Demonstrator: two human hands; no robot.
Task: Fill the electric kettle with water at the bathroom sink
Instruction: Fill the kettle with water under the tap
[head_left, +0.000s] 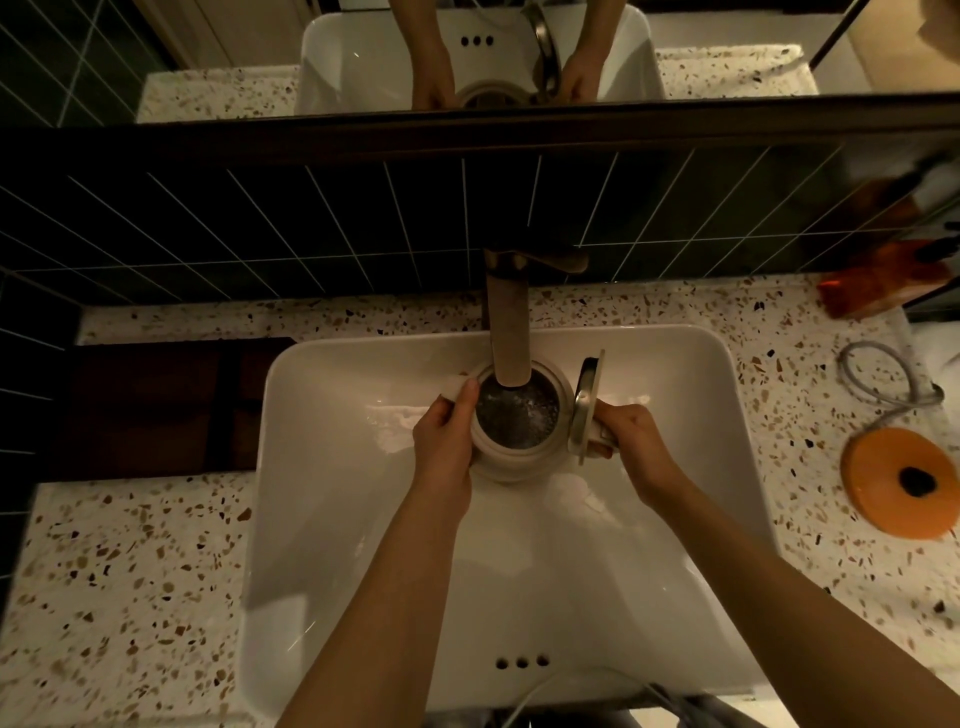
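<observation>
A cream electric kettle (506, 465) sits inside the white sink basin (332, 509), directly under the spout of the brushed metal faucet (509, 332). Its hinged lid (586, 410) stands open on the right side. Water with bubbles shows inside the kettle's mouth. My left hand (447, 441) wraps the kettle's left side, thumb near the spout. My right hand (631, 441) grips the kettle's handle behind the open lid.
An orange round kettle base (898, 480) with its grey cord (883, 379) lies on the terrazzo counter (130, 587) at the right. A dark tray (156, 405) sits left of the sink. Orange packaging (878, 288) stands at the back right. A mirror (467, 52) hangs above dark wall tiles.
</observation>
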